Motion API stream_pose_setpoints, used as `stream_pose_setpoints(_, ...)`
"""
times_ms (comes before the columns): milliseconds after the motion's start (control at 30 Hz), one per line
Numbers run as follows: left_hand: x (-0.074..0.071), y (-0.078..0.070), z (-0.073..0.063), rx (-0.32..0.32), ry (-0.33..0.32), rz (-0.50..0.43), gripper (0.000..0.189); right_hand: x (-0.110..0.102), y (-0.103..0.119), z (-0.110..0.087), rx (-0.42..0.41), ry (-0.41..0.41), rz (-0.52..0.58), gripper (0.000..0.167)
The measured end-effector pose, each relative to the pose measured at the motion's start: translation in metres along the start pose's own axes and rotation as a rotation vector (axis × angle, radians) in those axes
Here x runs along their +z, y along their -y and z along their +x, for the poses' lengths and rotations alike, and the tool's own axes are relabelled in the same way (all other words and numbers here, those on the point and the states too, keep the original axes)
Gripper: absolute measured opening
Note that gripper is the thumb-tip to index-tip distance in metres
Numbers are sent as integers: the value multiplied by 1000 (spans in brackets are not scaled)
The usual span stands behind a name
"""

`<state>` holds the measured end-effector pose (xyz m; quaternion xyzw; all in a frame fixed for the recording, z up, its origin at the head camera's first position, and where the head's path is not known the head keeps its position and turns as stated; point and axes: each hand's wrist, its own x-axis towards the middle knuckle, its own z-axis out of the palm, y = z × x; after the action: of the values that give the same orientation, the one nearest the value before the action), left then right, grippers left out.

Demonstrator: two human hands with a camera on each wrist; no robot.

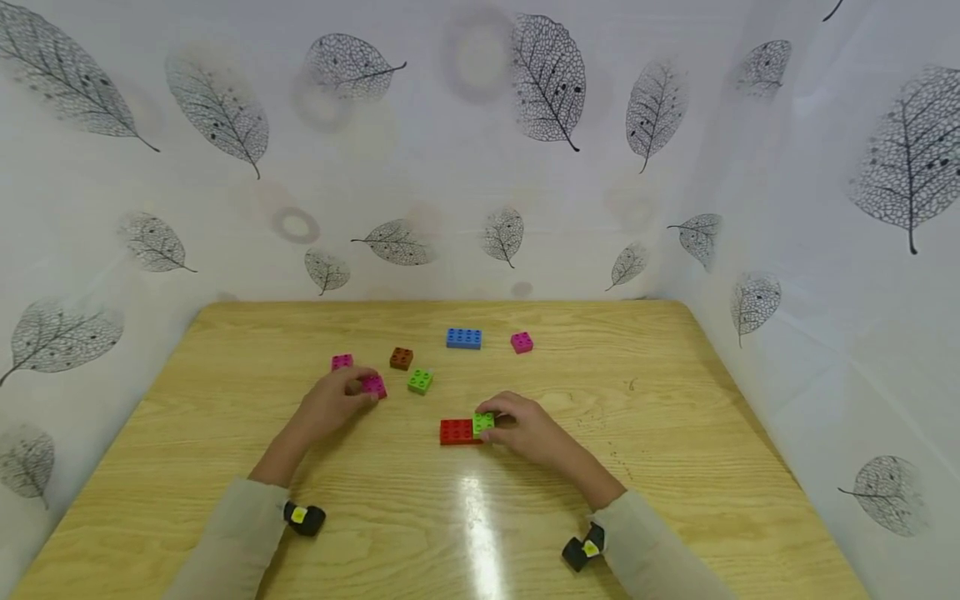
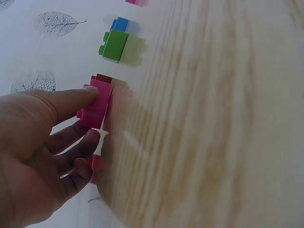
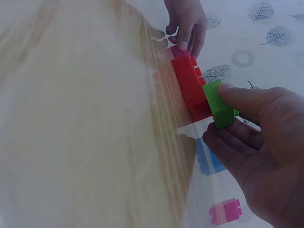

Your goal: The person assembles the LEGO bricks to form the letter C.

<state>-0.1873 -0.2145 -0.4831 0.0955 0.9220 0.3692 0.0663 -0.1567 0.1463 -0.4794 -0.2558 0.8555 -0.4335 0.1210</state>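
My left hand pinches a small pink brick at the table's left-centre. In the left wrist view the thumb lies on one side of this pink brick, with fingertips on the other. My right hand pinches a light green brick over the right end of a long red brick. The right wrist view shows the green brick at the studded side of the red brick; whether it is pressed fully down, I cannot tell.
Behind the left hand sits another pink brick. A brown brick and a second green brick lie near the middle. Farther back are a blue brick and a pink brick. Leaf-patterned cloth surrounds the wooden table.
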Motion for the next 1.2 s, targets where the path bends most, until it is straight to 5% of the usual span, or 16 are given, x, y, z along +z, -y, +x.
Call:
stream_pose_setpoints(267, 3, -5, -6, -6, 22, -57, 42, -1, 2, -1, -14, 2, -3, 32)
stream_pose_setpoints(1200, 34, -68, -29, 89, 163, -132, 39, -2, 5, -2, -16, -6, -16, 32)
